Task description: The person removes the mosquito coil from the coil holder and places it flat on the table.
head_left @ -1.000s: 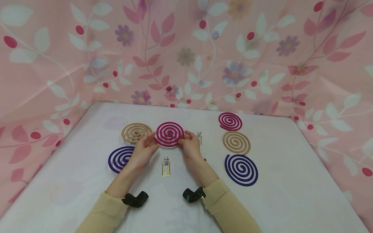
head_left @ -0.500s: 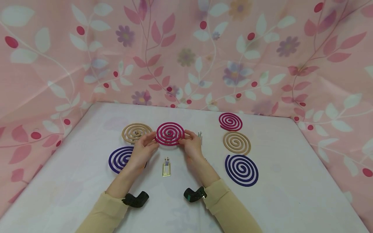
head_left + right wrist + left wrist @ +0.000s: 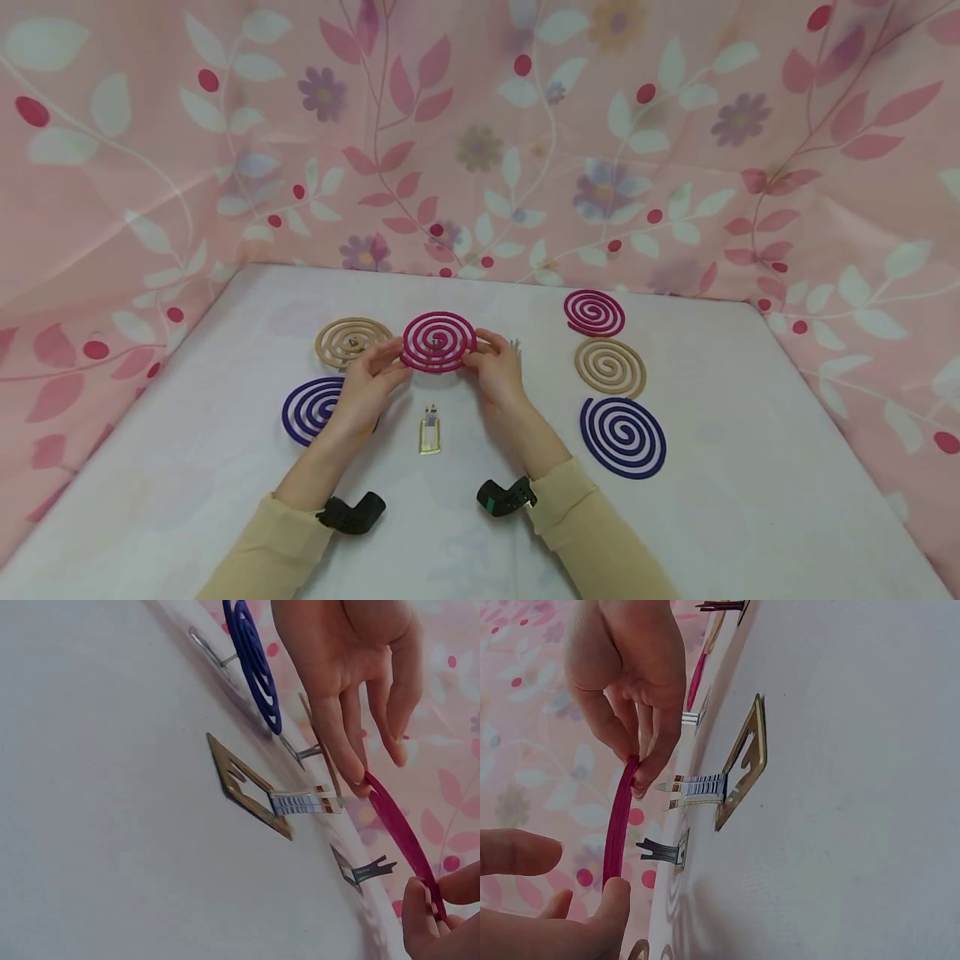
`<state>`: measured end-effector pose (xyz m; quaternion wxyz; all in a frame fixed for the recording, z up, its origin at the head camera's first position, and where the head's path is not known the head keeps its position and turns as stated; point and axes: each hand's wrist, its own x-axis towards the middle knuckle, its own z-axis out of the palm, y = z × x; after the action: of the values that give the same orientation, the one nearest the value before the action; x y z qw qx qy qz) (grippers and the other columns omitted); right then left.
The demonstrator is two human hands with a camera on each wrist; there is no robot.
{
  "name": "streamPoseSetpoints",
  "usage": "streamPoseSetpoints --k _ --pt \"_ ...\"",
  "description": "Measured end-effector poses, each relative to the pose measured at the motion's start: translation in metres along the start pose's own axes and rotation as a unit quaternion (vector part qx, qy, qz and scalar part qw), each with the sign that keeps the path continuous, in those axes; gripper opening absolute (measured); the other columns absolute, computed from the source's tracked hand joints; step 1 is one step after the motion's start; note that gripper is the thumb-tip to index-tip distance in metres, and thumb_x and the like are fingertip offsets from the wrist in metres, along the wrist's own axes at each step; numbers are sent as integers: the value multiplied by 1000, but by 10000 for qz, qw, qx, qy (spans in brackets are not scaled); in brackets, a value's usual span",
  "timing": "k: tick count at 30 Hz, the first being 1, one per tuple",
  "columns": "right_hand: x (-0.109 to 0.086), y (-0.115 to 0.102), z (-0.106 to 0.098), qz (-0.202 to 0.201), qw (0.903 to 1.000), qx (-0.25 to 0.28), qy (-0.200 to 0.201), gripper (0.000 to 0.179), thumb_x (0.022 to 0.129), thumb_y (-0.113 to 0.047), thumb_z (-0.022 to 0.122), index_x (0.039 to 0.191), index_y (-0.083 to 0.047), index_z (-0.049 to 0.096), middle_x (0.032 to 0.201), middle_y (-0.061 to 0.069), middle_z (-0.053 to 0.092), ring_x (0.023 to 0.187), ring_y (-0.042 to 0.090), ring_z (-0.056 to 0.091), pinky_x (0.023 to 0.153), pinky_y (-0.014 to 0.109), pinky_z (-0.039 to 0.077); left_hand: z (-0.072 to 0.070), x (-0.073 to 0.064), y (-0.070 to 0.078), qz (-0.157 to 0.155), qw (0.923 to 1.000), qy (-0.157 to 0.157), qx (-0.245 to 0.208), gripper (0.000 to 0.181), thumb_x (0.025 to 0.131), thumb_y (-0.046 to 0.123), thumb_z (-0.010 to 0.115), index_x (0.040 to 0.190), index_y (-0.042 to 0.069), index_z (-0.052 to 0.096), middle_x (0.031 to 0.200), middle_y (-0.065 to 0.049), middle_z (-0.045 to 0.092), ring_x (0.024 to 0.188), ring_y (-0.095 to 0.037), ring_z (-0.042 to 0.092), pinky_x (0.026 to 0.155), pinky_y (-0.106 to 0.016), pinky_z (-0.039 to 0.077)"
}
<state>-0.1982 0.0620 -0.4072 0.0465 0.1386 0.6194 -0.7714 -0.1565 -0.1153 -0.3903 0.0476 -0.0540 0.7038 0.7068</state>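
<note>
Both hands hold one magenta mosquito coil [image 3: 438, 339] by its opposite edges, above the table. At its left edge my left hand [image 3: 367, 387] pinches the rim, and the thumb and fingers of my right hand [image 3: 495, 375] grip the right edge. Close under the coil stands a small dark metal prong stand [image 3: 660, 851], mostly covered by it in the head view. Nearer to me is a brass-coloured stand [image 3: 430, 435] with upright prongs. A beige coil [image 3: 335, 320] and a blue coil [image 3: 288, 408] sit raised on stands beside my left hand, which partly hides the blue one.
On the right, a magenta coil [image 3: 593, 312], a beige coil [image 3: 609, 367] and a blue coil [image 3: 621, 429] lie in a column on the white table [image 3: 750, 467]. Another metal stand [image 3: 516, 344] shows partly behind my right hand. A floral pink cloth [image 3: 480, 150] hangs behind.
The held magenta coil has shifted very slightly upward and right in the head view, with my right hand moving a little along with it. The other coils stay in place.
</note>
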Motion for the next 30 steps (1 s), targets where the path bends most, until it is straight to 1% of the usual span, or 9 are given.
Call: streamPoseSetpoints --k 3,5,9,13,17,19,25,27,30 --pt "-1 -9 -10 -109 9999 -65 -113 44 93 3 59 136 -7 56 126 16 65 103 23 66 95 36 56 6 0 1 88 9996 -83 -268 51 98 -2 53 147 -2 41 153 -22 43 141 -32 44 115 -39 38" --pt "-1 -16 -17 -176 9996 -58 -220 45 93 3 60 137 -5 55 129 17 65 106 23 66 93 34 57 12 -1 4 160 9990 -115 -403 50 98 -2 53 146 -1 42 152 -22 44 140 -32 46 113 -35 41" --pt "-2 -31 -37 -310 9983 46 -500 47 94 5 59 139 -3 53 133 20 62 104 19 66 88 27 58 28 -4 13 317 9986 -238 -354 50 97 -3 54 145 0 44 151 -21 45 137 -34 48 106 -30 47" --pt "-4 -44 -63 -435 9973 47 -588 46 95 5 57 141 -3 52 137 21 59 97 13 67 86 23 58 48 -5 23 379 9978 -439 -315 50 97 -2 55 146 2 45 150 -18 46 137 -32 48 109 -36 45" --pt "-6 -55 -83 -584 9962 -22 -648 47 97 4 55 143 -1 49 141 23 55 96 10 68 90 24 57 68 -3 27 376 9972 -428 -480 49 96 -2 56 145 2 47 149 -17 49 135 -31 52 110 -41 45" --pt "-6 -58 -92 -629 9959 -26 -650 47 97 4 53 144 0 48 142 24 54 96 10 68 91 24 56 77 -1 27 337 9975 -409 -464 48 97 0 57 144 3 48 149 -15 50 133 -30 53 108 -40 46" --pt "-3 -59 -117 -663 9958 -95 -630 51 98 4 53 148 2 42 147 25 49 98 8 68 92 23 55 102 5 21 445 9978 -404 -283 47 97 3 58 143 3 50 147 -15 52 130 -30 57 105 -39 47" --pt "-3 -58 -124 -593 9964 -123 -587 51 98 3 54 148 1 42 148 23 48 100 8 67 95 24 54 110 7 18 459 9977 -378 -315 46 97 3 59 143 4 51 146 -15 53 129 -30 58 105 -39 48" --pt "-4 -60 -133 -367 9977 -348 -442 51 100 -4 56 149 -6 43 148 16 51 103 8 67 102 27 50 120 8 15 461 9978 -344 -326 45 97 4 59 141 4 53 145 -13 54 127 -29 59 105 -38 48"
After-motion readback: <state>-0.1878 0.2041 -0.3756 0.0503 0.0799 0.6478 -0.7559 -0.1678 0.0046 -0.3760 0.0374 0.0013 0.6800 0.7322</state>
